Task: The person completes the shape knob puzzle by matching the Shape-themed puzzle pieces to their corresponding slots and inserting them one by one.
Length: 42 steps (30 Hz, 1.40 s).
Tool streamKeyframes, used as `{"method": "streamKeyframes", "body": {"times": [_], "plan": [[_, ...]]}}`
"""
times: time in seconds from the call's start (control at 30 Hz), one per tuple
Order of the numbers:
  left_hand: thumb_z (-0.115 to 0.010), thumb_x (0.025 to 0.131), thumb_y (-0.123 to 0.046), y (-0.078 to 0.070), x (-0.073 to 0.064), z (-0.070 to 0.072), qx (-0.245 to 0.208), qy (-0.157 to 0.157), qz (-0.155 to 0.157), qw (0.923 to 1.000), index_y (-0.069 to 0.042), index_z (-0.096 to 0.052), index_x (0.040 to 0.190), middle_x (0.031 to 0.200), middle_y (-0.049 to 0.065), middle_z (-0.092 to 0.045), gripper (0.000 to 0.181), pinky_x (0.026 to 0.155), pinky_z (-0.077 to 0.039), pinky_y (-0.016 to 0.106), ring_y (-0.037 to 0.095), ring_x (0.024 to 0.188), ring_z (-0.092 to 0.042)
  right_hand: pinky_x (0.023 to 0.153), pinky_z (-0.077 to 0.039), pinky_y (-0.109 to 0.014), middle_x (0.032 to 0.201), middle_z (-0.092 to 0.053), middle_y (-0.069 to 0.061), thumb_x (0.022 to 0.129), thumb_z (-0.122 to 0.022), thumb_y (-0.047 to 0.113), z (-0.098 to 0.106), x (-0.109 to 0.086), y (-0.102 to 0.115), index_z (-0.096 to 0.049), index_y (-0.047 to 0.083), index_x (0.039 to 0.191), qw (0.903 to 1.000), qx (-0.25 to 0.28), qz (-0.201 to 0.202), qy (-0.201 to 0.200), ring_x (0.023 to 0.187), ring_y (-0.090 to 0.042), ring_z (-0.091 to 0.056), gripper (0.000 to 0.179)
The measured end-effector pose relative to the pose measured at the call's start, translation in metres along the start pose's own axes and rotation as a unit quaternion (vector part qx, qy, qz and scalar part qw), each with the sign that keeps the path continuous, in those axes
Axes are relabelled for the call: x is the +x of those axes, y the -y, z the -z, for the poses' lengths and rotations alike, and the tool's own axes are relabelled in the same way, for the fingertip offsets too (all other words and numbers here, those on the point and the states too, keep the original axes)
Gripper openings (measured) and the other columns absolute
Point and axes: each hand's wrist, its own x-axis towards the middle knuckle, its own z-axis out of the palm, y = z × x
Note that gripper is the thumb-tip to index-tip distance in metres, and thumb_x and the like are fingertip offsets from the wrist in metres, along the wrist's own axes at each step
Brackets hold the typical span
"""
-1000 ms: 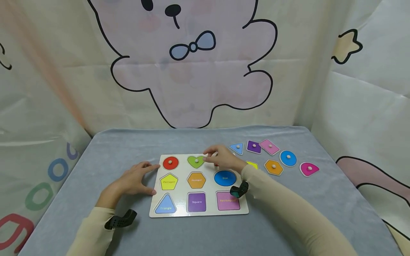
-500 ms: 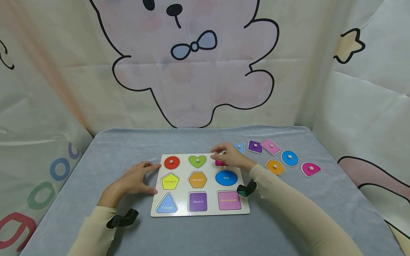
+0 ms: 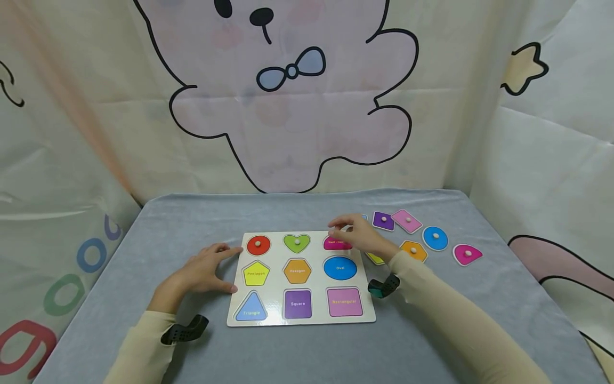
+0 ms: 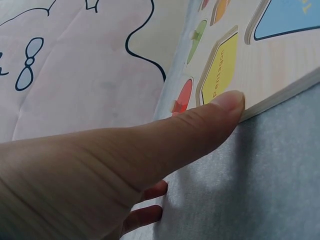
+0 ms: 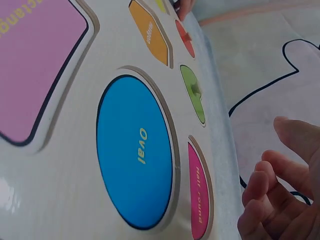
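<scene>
Partly hidden by the loosely curled, empty right hand (image 3: 361, 233) are the half-round recess (image 3: 336, 244), yellow piece (image 3: 376, 259) and light-blue piece (image 3: 365, 217); the left hand (image 3: 199, 271), relaxed, touches the shape-puzzle board (image 3: 274, 306) on the grey surface (image 3: 297, 354).

Puzzle board (image 3: 274, 305) on table (image 3: 288, 354); loose pieces (image 3: 435, 238) right, toward back.

Cartoon backdrop (image 3: 297, 117) (creased), grey cloth (image 3: 297, 354)
</scene>
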Motion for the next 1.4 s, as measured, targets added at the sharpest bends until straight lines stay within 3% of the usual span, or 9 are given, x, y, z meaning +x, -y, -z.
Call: {"method": "streamKeyframes", "body": {"times": [0.2,0.6,0.87,1.13,1.4], "plan": [[-0.09,0.068,-0.047,-0.001,-0.001,0.001,-0.001,0.003,0.0,1.0,-0.021,-0.047,0.152,0.148,0.021,-0.046,0.098,0.106,-0.038,0.07,0.042,0.13,-0.043,0.078,-0.058,-0.034,0.116,-0.064,-0.014,0.097,-0.068,0.027,0.009,-0.009,0.0,-0.065,0.004,0.13,0.9998,-0.003,-0.019,-0.007,0.095,-0.023,-0.06,0.041],[-0.09,0.068,-0.046,-0.002,0.0,0.003,0.0,-0.002,0.004,1.0,-0.02,-0.048,0.152,0.148,0.022,-0.046,0.097,0.105,-0.038,0.072,0.044,0.13,-0.043,0.064,-0.057,-0.027,0.111,-0.067,-0.019,0.097,-0.068,0.019,0.031,-0.027,-0.011,-0.069,-0.002,0.123,0.9987,-0.016,0.02,-0.043,0.075,-0.022,-0.06,0.034],[-0.089,0.071,-0.047,-0.002,0.0,0.007,-0.008,0.005,-0.013,0.9999,-0.02,-0.047,0.152,0.148,0.021,-0.044,0.096,0.105,-0.036,0.072,0.043,0.132,-0.041,0.061,-0.057,-0.029,0.106,-0.064,-0.018,0.098,-0.067,0.018,0.046,-0.039,-0.021,-0.067,-0.003,0.124,0.9988,-0.002,0.003,-0.049,0.074,-0.036,-0.061,0.033],[-0.09,0.07,-0.048,-0.003,0.001,0.005,-0.006,0.005,-0.012,0.9999,-0.02,-0.048,0.151,0.147,0.021,-0.045,0.096,0.105,-0.036,0.072,0.043,0.131,-0.042,0.068,-0.059,-0.031,0.118,-0.065,-0.022,0.1,-0.065,0.024,0.058,-0.056,-0.035,-0.064,-0.002,0.131,0.9978,-0.005,-0.029,-0.06,0.08,-0.031,-0.063,0.041],[-0.09,0.07,-0.048,-0.001,0.0,0.004,-0.005,0.007,-0.015,0.9999,-0.02,-0.047,0.152,0.148,0.021,-0.044,0.096,0.105,-0.036,0.072,0.043,0.133,-0.041,0.062,-0.055,-0.026,0.121,-0.063,-0.024,0.101,-0.063,0.017,0.067,-0.071,-0.05,-0.063,-0.005,0.13,0.9963,-0.012,-0.019,-0.083,0.075,-0.031,-0.062,0.037]]}}
